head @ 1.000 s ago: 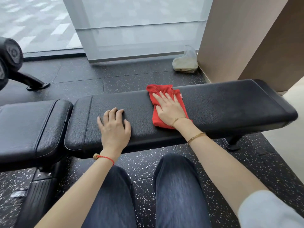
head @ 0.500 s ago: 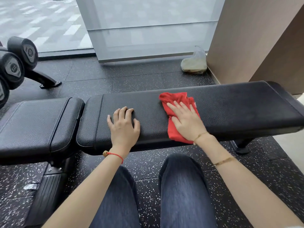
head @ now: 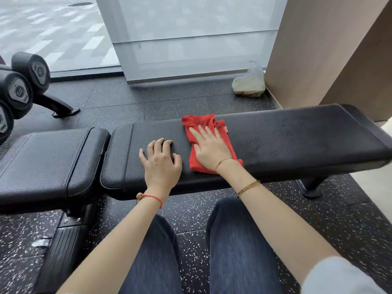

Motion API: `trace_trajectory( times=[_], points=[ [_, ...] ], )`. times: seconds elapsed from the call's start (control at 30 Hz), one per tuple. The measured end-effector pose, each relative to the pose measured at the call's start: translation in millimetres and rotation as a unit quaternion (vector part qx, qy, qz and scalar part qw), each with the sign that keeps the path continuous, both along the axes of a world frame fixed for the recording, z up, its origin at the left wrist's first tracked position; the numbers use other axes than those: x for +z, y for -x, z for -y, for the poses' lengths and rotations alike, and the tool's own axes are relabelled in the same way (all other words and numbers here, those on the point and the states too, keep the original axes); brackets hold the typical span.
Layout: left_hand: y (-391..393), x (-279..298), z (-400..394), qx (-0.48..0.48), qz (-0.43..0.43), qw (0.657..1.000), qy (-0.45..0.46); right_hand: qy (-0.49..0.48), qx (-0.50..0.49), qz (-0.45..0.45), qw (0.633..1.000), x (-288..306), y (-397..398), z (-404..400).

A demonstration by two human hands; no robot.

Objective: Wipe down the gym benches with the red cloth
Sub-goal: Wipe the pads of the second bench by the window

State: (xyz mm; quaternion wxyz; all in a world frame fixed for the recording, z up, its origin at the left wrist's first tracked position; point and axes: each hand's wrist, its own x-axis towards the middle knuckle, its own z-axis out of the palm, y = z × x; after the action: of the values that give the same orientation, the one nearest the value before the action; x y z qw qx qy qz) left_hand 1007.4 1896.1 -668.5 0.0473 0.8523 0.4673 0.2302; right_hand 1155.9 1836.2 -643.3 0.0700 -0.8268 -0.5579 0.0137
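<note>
Black bench (head: 286, 136) — right hand (head: 212, 148) flat on red cloth (head: 198, 124).

bench (head: 275, 143): black grained leatherette, matt | red cloth (head: 209, 132): soft fabric

Dumbbells (head: 20, 90) are sitting on a rack at the far left; a clear plastic bag (head: 249, 82) is lying on the speckled floor (head: 127, 102) beside the wall (head: 318, 49).

Soft, even daylight comes in through the frosted window (head: 191, 39) ahead; shadows are faint, the wide lens bows the edges, and the right corner blurs.
</note>
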Motion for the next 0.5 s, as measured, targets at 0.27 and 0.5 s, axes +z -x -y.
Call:
trace_trajectory(
  times=[0.27, 0.5],
  points=[
    [3, 1, 1, -0.016, -0.010, 1.000, 0.023, -0.034, -0.028, -0.011, 0.999, -3, -10, 74],
    [-12, 14, 19, -0.053, 0.020, 0.998, 0.026, -0.014, -0.149, -0.020, 0.989, -2, -87, 120]
  ],
)
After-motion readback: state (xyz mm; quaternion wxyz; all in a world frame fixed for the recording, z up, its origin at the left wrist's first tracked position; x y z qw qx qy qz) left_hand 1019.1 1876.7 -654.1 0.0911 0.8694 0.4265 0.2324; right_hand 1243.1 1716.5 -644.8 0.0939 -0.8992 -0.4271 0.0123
